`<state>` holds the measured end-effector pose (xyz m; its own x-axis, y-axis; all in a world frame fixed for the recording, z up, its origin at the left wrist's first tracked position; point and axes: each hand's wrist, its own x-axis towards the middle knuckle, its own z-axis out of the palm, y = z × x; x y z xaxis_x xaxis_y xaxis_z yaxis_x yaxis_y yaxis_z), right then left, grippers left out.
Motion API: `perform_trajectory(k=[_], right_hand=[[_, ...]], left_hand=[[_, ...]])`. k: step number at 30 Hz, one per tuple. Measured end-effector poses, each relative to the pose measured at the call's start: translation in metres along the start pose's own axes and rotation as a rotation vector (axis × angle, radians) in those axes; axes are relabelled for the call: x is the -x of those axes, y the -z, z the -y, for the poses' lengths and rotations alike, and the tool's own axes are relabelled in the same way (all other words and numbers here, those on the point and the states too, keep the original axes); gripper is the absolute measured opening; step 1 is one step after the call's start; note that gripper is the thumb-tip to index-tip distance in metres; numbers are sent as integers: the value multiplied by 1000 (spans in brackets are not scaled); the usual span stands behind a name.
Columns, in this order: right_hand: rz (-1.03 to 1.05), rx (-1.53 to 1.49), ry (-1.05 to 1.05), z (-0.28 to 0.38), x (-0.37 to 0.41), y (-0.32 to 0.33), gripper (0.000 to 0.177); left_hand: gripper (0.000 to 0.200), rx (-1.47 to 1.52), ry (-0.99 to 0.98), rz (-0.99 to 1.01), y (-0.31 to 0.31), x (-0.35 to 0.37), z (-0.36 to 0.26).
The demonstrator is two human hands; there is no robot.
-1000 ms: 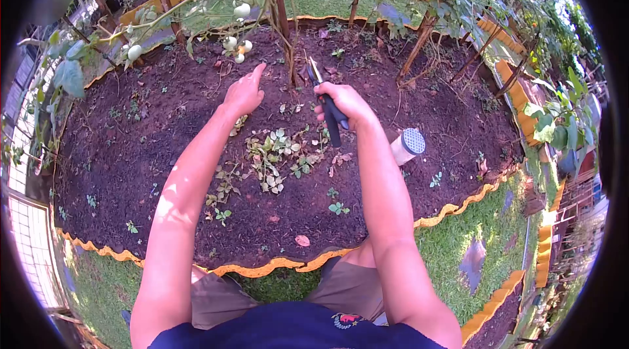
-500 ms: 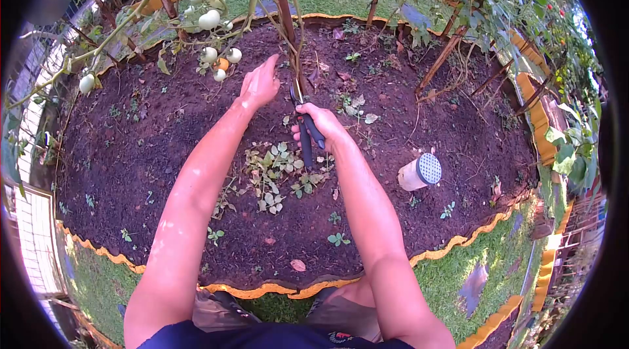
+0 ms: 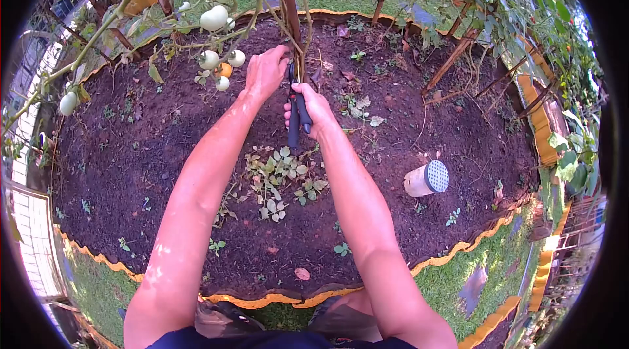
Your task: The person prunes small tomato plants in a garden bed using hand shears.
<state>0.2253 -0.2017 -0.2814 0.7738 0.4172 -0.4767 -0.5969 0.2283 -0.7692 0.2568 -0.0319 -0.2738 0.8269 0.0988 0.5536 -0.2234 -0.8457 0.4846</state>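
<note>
My right hand [image 3: 310, 108] is wrapped round the dark handles of the pruning shears [image 3: 297, 118]. The blades point up at the base of the plant stem, beside a brown wooden stake [image 3: 289, 2]. My left hand [image 3: 267, 71] is just left of the shears, with its fingers bent toward the stake and stem; whether they grip anything is hidden. Green tomatoes [image 3: 213, 19] and one orange tomato [image 3: 225, 69] hang at the upper left. Below the shears, cut leafy stems [image 3: 275, 175] lie on the dark soil [image 3: 131, 172].
A white cylinder with a dotted lid [image 3: 419, 181] lies tilted on the soil at the right. Yellow scalloped edging [image 3: 458, 248] borders the bed. Slanted stakes [image 3: 451, 61] and leafy vines [image 3: 478, 15] stand at the upper right.
My left hand has moved right and up toward the stem, its fingers now bent. The shears have shifted slightly left and up with my right hand. The view has also shifted a little.
</note>
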Motion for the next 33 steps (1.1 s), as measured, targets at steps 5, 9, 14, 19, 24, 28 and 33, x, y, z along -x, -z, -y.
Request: perform_trajectory(k=[5,9,14,19,24,28,33], right_hand=[[-6,13,0,1,2,1,37],[2,-6,-3,3,5,-4,36],[-34,52,44,3,6,-3,32],[-67,114,86,1,2,-3,32],[17,68,22,3,6,-1,38],[10,163,52,4,-6,2,40],[-26,278,107,15,-2,-2,37]], left_hand=[[15,-180,-59,-8,2,-1,-4],[15,-225,-52,-4,6,0,-9],[12,-248,-87,-30,6,3,-5],[11,-251,-79,-17,8,8,-8],[12,-251,-39,15,9,15,-5],[11,-255,-47,3,10,19,-3],[10,-280,-71,25,10,20,-4]])
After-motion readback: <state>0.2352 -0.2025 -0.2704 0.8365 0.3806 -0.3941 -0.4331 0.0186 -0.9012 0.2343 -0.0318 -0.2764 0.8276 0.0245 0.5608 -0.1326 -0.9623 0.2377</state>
